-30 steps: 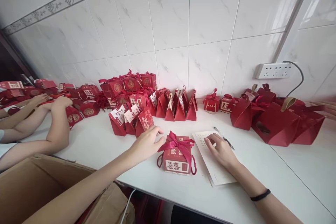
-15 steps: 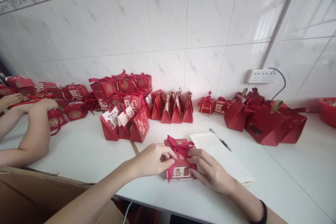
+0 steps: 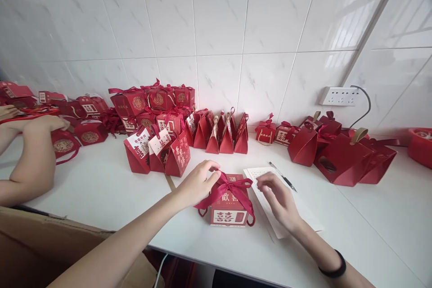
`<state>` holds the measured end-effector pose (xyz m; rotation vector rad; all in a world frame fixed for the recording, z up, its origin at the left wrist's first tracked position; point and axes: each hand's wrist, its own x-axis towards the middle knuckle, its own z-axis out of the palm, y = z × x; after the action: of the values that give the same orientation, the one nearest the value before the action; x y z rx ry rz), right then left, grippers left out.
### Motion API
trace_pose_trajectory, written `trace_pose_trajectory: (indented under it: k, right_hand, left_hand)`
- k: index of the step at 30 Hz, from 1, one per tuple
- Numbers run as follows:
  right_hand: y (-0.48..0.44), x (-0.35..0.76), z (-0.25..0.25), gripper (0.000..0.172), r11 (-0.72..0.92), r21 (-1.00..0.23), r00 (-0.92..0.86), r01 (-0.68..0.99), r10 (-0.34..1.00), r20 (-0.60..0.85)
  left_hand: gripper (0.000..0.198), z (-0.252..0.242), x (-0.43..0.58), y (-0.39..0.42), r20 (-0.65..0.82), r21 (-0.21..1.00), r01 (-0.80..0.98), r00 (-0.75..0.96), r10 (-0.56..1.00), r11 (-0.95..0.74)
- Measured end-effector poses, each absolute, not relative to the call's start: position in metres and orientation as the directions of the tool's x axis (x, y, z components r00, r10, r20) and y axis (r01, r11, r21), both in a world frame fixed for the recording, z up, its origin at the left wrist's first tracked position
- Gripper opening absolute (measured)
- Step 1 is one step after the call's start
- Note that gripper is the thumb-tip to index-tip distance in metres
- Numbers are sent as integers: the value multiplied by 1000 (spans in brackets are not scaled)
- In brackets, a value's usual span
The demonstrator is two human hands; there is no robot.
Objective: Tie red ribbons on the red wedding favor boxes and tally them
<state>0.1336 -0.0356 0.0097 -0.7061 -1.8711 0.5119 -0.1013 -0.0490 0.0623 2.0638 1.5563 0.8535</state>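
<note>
A small red gift box (image 3: 229, 217) with a white label and dark red characters stands upright in front of me, a red ribbon (image 3: 232, 186) tied in a bow on its top. My left hand (image 3: 199, 183) pinches the bow's left loop between thumb and fingers. To the right of the box my right hand (image 3: 278, 198) hovers above the papers, its fingers loosely bent and holding nothing. Twisted red cord handles hang at both sides of the box. Beneath the right hand lies a white sheet of paper (image 3: 270, 220), with a pen (image 3: 282, 177) beside it.
Several folded red bags (image 3: 178, 155) stand behind the box, with stacked ribboned boxes (image 3: 135, 102) beyond. Larger red bags (image 3: 347, 157) are at right, below a power strip (image 3: 340, 96). Another person's arm (image 3: 32, 157) rests at left. A cardboard box (image 3: 50, 252) sits below the table edge.
My right hand has let go of the ribbon and moved right, away from the box. My left hand has risen to the bow's left loop. The view has shifted slightly.
</note>
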Motion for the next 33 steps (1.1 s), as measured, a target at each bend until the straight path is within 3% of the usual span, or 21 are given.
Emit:
trace_pose_trajectory:
  k: [2, 5, 8, 15, 21, 24, 27, 30, 33]
  right_hand:
    - [-25, 134, 21, 26, 599, -743, -360, 298, 791, 494]
    - [-11, 133, 40, 32, 554, -752, -565, 357, 769, 298]
    - [-4, 130, 48, 32, 489, -797, -623, 355, 759, 188]
    - [-11, 125, 26, 49, 241, -953, -600, 182, 795, 86]
    - [-13, 120, 15, 50, 73, -993, -604, -96, 788, 116]
    - [-12, 119, 12, 49, 20, -989, -602, -144, 791, 104]
    - [-14, 118, 11, 44, 93, -990, -520, -110, 843, 137]
    - [-19, 119, 9, 38, 311, -950, -342, -5, 892, 294]
    - [-27, 118, 7, 62, 541, -834, -380, 110, 798, 467]
  left_hand:
    - [25, 63, -102, -47, 168, 718, 661, 141, 976, -219]
    - [20, 66, -103, -44, 121, 768, 614, 138, 983, -181]
    - [15, 67, -105, -41, 91, 804, 577, 118, 989, -143]
    - [20, 68, -108, -43, 44, 837, 532, 168, 985, -128]
    - [20, 71, -109, -44, 36, 851, 502, 237, 971, -154]
    - [17, 72, -110, -45, -3, 876, 464, 281, 960, -134]
    - [19, 73, -109, -46, 9, 856, 488, 320, 947, -173]
    - [17, 74, -108, -47, 41, 840, 506, 303, 952, -197]
    - [16, 75, -106, -47, 74, 847, 491, 272, 960, -204]
